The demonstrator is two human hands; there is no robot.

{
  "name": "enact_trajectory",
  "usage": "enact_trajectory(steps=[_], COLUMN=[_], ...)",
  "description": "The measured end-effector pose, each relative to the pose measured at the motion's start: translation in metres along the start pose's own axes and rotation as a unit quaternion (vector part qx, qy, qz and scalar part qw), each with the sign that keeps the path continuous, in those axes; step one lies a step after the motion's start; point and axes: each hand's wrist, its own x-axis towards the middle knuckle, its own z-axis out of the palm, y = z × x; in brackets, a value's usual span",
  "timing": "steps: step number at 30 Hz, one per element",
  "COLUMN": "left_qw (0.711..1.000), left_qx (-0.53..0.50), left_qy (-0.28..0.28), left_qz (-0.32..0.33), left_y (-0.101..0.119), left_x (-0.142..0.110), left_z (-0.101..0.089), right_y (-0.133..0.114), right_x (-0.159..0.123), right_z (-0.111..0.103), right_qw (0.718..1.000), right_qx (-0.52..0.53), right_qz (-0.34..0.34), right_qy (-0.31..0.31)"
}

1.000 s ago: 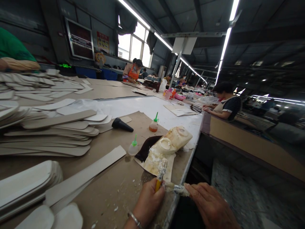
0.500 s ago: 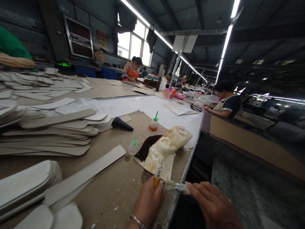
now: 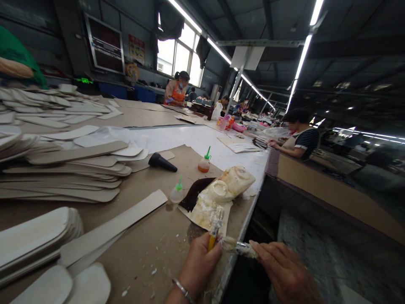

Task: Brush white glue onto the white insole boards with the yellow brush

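Note:
My left hand (image 3: 200, 262), a metal bangle at its wrist, is closed round a yellow-handled brush (image 3: 215, 229) whose head is crusted white and points up. My right hand (image 3: 284, 268) grips a second brush (image 3: 245, 249) by its pale, crusted handle. That brush's bristles point left and lie close by my left thumb; whether they touch it I cannot tell. Just beyond my hands, a cream plastic bottle (image 3: 238, 180), smeared with white and yellowish residue, lies on its side. Under it are a dark piece (image 3: 193, 195) and a pale sheet.
Two small squeeze bottles with green spouts, one clear (image 3: 176, 194) and one holding orange liquid (image 3: 204, 164), stand beyond. A black cone (image 3: 162, 162) lies nearby. Stacked pale strips (image 3: 60, 181) cover the left. The table edge (image 3: 243, 226) runs along the right. Several co-workers are farther off.
Both hands and their brushes have shifted slightly to the right. The left brush's head has tilted a little rightward. The bottles and stacks have stayed in place.

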Motion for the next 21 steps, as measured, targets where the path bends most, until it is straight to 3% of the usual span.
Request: enact_trajectory(steps=[7, 11, 15, 18, 21], left_qw=[0.998, 0.994, 0.988, 0.984, 0.985], left_qx=[0.061, 0.083, 0.072, 0.034, -0.037], left_qy=[0.017, 0.067, 0.134, 0.174, 0.165], left_qz=[0.030, 0.020, -0.005, -0.010, -0.039], left_y=[0.000, 0.002, -0.001, -0.003, -0.005], left_x=[0.000, 0.000, 0.003, 0.004, 0.006], left_z=[-0.002, -0.003, -0.008, -0.011, -0.008], right_y=[-0.005, -0.002, 0.007, 0.013, 0.013], right_x=[0.012, 0.005, -0.008, -0.016, -0.021], right_z=[-0.003, 0.001, 0.006, 0.006, 0.003], right_qw=[0.999, 0.999, 0.999, 0.993, 0.984], right_qx=[-0.025, -0.019, 0.021, 0.072, 0.130], right_qz=[-0.034, -0.029, 0.034, 0.085, 0.118], right_qy=[0.009, 0.010, -0.003, 0.027, 0.024])
